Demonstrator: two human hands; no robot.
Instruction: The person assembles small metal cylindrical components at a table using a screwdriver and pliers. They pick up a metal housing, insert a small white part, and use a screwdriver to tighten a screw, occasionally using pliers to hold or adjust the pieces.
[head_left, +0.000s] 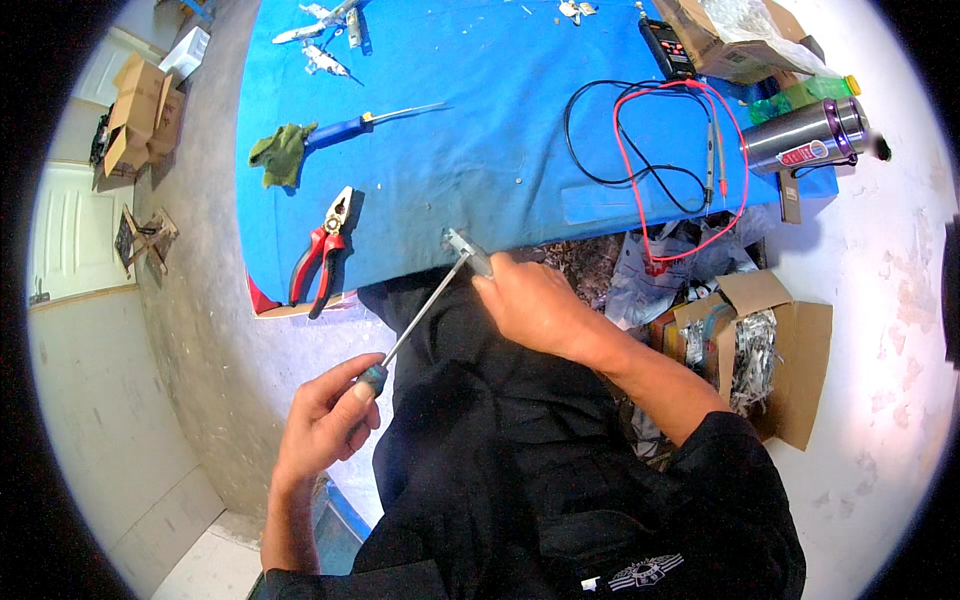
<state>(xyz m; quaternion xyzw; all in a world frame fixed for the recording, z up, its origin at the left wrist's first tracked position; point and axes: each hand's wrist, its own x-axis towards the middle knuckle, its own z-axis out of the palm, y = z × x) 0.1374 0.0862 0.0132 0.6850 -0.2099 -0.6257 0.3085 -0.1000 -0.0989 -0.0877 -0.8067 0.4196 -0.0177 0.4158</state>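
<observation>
My left hand [328, 415] is closed around the dark teal handle of a screwdriver [426, 310]. Its long shaft slants up and to the right. The tip meets a small grey part [477, 261], which looks like metal, at the near edge of the blue-covered table [480, 140]. Gripping that part from the right is my right hand [540, 305], whose fingers hide its lower end. Left of the part, pliers [322, 255] with red and black handles lie on the cloth. Beyond them rests a blue-handled screwdriver [345, 131], a green cloth [280, 155] over its handle end.
Several metal pieces [325, 60] lie at the far left of the table. A black multimeter [667, 47] with red and black leads, a green bottle [805, 97] and a steel flask [805, 137] occupy the right side. An open cardboard box [800, 370] holding shiny scraps stands below.
</observation>
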